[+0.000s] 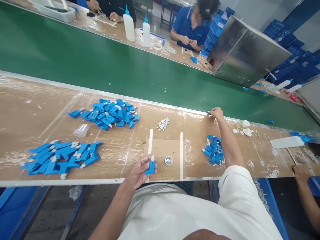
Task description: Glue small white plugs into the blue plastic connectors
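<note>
Currently the left hand [137, 174] holds a blue piece [150, 167] between thumb and fingers, just above the near edge of the bench [197, 128]. The piece stands nearly upright to the view, its long axis running from the near edge toward the far one, and its white tip [153, 158] points to the far edge. It looks like smooth, matte plastic, blocky, with a narrower tip. The right hand [217, 113] reaches to the far edge, fingers drawn together beside something small and dark (whether it is gripped, I cannot tell). Between the arms, a round clear cup [169, 160] sits on flat brown cardboard [172, 146] at the near edge; beyond it lie pebble-like pale grey bits [163, 124]. Angular blue parts [62, 155] heap toward the near left.
</note>
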`<action>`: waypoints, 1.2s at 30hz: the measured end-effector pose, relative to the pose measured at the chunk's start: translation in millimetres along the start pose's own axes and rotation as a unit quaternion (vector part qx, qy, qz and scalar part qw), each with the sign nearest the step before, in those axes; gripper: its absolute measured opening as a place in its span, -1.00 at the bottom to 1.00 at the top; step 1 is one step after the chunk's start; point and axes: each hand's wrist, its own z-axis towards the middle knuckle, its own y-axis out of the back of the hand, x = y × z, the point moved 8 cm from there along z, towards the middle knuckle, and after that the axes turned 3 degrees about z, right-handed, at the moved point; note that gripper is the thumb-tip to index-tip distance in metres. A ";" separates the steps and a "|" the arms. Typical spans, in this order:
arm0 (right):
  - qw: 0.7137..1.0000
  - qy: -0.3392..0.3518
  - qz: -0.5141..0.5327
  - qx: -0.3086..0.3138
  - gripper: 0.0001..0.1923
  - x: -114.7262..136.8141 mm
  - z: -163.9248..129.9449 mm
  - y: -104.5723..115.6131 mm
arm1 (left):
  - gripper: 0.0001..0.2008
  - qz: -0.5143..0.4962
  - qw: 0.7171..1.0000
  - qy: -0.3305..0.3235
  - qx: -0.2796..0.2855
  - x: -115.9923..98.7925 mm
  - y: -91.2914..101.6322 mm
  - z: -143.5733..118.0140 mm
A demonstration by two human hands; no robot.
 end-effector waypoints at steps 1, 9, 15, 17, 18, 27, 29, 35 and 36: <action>1.000 0.001 0.004 -0.001 -0.75 -0.4 0.3 -0.2 | -0.61 0.002 1.000 0.000 -0.003 -0.1 0.7 -0.2; 0.996 0.068 0.040 0.040 -0.61 24.3 -21.3 1.1 | -0.62 -0.005 1.000 0.000 -0.003 -0.9 -0.3 0.8; 0.970 0.178 0.007 0.167 -0.88 50.1 -74.1 -29.0 | -0.58 -0.003 1.000 0.008 0.000 -0.7 0.8 2.6; 0.959 0.210 -0.004 0.191 -0.91 56.3 -89.5 -34.2 | -0.58 -0.002 1.000 0.008 -0.001 -1.1 1.0 2.6; 0.955 0.222 -0.007 0.196 -0.91 60.0 -94.9 -34.7 | -0.59 -0.003 1.000 0.007 -0.001 -1.6 0.9 2.6; 0.879 0.438 0.107 0.152 -0.78 171.3 -146.9 -54.1 | -0.54 -0.010 1.000 -0.006 0.005 -3.5 -3.1 4.6; 0.856 0.481 0.097 0.161 -0.75 194.0 -160.7 -70.9 | -0.54 -0.016 1.000 -0.012 0.003 -3.6 -2.6 5.2; 0.829 0.533 0.033 0.166 -0.68 215.8 -170.5 -93.7 | -0.56 -0.015 0.999 -0.018 0.026 -1.6 -1.8 7.2; 0.826 0.537 0.022 0.168 -0.68 215.9 -170.2 -94.6 | -0.57 -0.013 0.999 -0.018 0.032 -1.2 -2.0 7.5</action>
